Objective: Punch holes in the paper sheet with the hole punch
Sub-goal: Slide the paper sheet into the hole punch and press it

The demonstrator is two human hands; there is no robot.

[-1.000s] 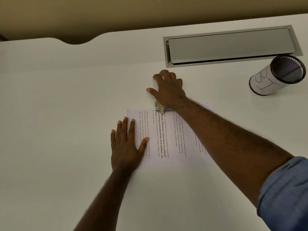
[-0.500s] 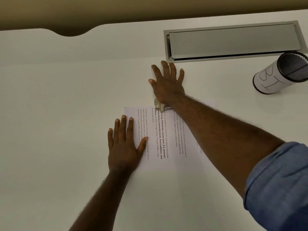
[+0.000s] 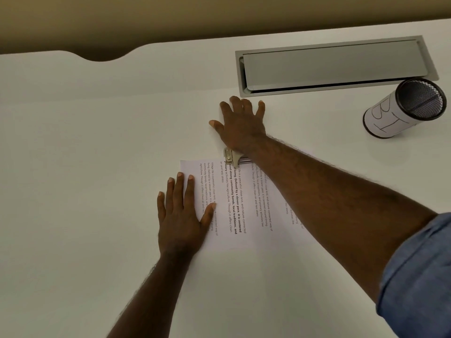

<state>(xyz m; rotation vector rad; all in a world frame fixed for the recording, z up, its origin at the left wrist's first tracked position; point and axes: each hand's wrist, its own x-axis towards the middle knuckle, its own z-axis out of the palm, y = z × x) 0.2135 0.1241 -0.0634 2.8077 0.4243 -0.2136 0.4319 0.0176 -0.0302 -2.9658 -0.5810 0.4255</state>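
A printed paper sheet (image 3: pixel 231 211) lies flat on the white desk (image 3: pixel 85 167), text running sideways. A small metal hole punch (image 3: pixel 231 158) sits at the sheet's far edge, mostly hidden under my right hand (image 3: pixel 240 129). That hand lies palm down on the punch with fingers spread and fingertips on the desk beyond it. My left hand (image 3: pixel 181 215) rests flat on the sheet's left edge, fingers apart, thumb over the text. My right forearm crosses the right half of the sheet.
A grey metal cable-tray lid (image 3: pixel 336 67) is set into the desk at the back right. A mesh pen cup (image 3: pixel 402 108) wrapped in paper marked with letters stands at the right. The desk's far edge has a curved notch (image 3: pixel 102 57).
My right hand's fingers have spread and flattened over the punch. The view has shifted slightly. The left hand and the sheet stay where they were.
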